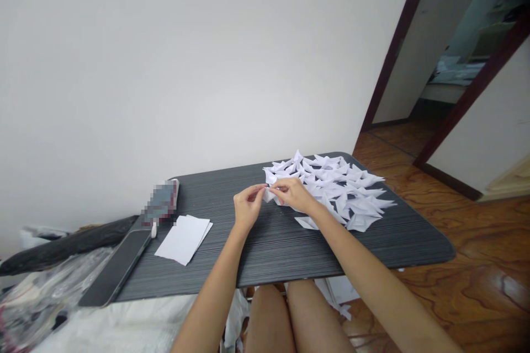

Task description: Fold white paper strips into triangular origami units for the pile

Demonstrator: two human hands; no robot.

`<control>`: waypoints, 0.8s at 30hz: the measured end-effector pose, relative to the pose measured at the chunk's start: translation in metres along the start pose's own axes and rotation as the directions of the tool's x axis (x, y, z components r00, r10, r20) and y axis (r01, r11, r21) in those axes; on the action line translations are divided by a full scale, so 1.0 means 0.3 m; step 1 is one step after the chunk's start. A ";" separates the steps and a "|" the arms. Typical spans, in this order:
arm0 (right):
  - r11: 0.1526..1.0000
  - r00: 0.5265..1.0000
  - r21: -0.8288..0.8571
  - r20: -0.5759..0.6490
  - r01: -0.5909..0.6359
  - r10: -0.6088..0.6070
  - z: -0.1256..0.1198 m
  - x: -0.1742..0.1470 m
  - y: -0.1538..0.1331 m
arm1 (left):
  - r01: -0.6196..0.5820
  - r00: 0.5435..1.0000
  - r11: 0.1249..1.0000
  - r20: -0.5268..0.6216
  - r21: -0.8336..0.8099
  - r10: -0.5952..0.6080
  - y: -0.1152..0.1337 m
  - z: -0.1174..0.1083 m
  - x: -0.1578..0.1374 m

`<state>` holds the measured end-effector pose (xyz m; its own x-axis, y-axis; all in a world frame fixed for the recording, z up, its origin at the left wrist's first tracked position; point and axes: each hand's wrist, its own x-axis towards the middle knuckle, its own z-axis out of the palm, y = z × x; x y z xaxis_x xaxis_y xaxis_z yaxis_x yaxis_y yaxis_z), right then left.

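Note:
A small piece of folded white paper (268, 196) is held up between both hands over the middle of the dark table (223, 253). My left hand (248, 203) pinches its left side between thumb and fingers. On the other side my right hand (293, 193) grips it the same way, partly covering it. Just behind and to the right lies a spread of several folded white paper boats (343, 190) with pointed ends. To the left rests a small stack of flat white paper sheets (184, 238).
A dark phone or tablet (116, 267) lies at the table's left edge, near a blurred-out object (161, 204). Plastic-wrapped bags (62, 281) are heaped left of the table. A white wall (207, 66) stands behind, with a doorway at right. Paper scraps (339, 292) show below the table.

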<state>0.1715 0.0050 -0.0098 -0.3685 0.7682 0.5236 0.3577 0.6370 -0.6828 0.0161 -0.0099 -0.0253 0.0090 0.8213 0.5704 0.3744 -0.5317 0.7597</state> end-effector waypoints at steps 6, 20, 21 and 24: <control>0.990 0.995 0.126 -0.070 -0.061 0.071 0.007 0.002 0.004 | 0.051 0.998 0.990 -0.027 -0.134 -0.056 -0.005 0.002 0.005; 0.888 0.969 0.459 -0.203 -0.035 0.143 0.035 0.019 -0.003 | 0.092 0.989 0.941 -0.080 -0.326 -0.124 0.015 0.019 0.016; 0.892 0.970 0.451 -0.197 -0.041 0.144 0.037 0.017 -0.002 | 0.090 0.988 0.937 -0.086 -0.339 -0.126 0.014 0.020 0.016; 0.946 0.972 0.323 -0.205 -0.041 0.112 0.039 0.009 0.003 | 0.089 0.989 0.931 -0.080 -0.354 -0.125 0.010 0.023 0.013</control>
<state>0.1608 0.0070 -0.0150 -0.1428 0.8313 0.5371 0.0761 0.5503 -0.8315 0.0236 -0.0068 -0.0230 -0.1121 0.8620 0.4943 0.0208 -0.4953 0.8685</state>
